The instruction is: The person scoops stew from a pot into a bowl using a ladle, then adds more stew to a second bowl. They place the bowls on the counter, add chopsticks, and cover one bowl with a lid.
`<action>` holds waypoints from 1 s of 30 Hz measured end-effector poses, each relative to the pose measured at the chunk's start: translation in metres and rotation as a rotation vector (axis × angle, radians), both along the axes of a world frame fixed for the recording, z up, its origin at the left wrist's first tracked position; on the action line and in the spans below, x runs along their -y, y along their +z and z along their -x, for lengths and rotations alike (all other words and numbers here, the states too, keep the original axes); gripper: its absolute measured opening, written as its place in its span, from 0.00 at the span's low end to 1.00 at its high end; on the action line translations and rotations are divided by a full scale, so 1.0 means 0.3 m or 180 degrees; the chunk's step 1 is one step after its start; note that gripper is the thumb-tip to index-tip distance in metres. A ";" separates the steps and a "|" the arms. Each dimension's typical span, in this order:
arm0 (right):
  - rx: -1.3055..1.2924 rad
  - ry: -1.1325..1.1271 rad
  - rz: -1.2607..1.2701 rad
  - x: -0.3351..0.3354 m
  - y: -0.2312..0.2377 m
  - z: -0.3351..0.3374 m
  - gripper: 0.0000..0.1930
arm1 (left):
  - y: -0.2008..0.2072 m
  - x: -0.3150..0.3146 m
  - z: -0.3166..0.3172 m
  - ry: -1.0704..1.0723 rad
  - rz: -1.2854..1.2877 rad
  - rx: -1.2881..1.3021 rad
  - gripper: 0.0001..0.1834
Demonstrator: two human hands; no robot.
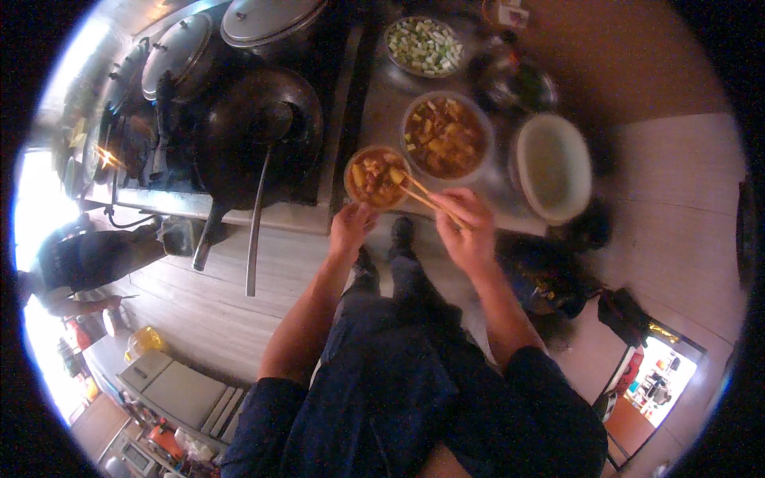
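Fingers (pixel 453 204) of the right hand (pixel 470 227) are closed together on a pair of wooden chopsticks (pixel 431 201), on the near side of the large bowl (pixel 491 147). The chopsticks point to the left, and their tips reach the right part of the small bowl (pixel 347 179). This small bowl stands on the table (pixel 378 99), just beside the large bowl, to its left and nearer to the person. The left hand (pixel 349 231) is at its near rim; whether its fingers clamp this rim, I cannot tell. Both bowls contain chunks in reddish-brown sauce. Beyond the large bowl is a bowl of chopped green and white vegetable (pixel 424 46); to its right, an oval white container (pixel 523 177); well to its left, a dark wok (pixel 219 131) with a long-handled ladle (pixel 260 215).
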State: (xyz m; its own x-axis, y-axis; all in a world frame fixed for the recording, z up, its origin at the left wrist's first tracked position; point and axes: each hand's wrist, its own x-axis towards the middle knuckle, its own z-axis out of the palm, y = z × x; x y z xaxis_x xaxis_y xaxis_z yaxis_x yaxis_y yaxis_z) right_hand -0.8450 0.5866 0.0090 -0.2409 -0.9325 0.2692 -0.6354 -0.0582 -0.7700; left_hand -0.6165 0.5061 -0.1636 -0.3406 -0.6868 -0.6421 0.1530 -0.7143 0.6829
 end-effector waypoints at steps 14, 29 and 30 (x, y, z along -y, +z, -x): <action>-0.0813 0.0322 -0.0333 0.080 -0.100 -0.096 0.19 | 0.073 -0.035 0.122 0.0139 -0.0011 -0.0376 0.18; 0.2049 -0.1184 -0.0275 -0.023 -0.072 0.180 0.14 | -0.032 -0.024 0.073 0.0473 -0.0099 -0.0351 0.18; 0.2328 -0.1217 -0.0320 -0.020 -0.075 0.175 0.14 | -0.031 -0.022 0.067 0.0505 -0.0100 -0.0312 0.18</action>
State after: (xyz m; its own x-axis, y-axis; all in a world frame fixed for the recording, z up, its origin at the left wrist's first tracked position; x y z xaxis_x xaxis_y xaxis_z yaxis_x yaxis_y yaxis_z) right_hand -0.8976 0.5926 -0.0136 -0.6278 -0.7620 -0.1586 0.0655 0.1512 -0.9863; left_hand -0.6366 0.5128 -0.1729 -0.2917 -0.7171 -0.6330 0.3301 -0.6966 0.6370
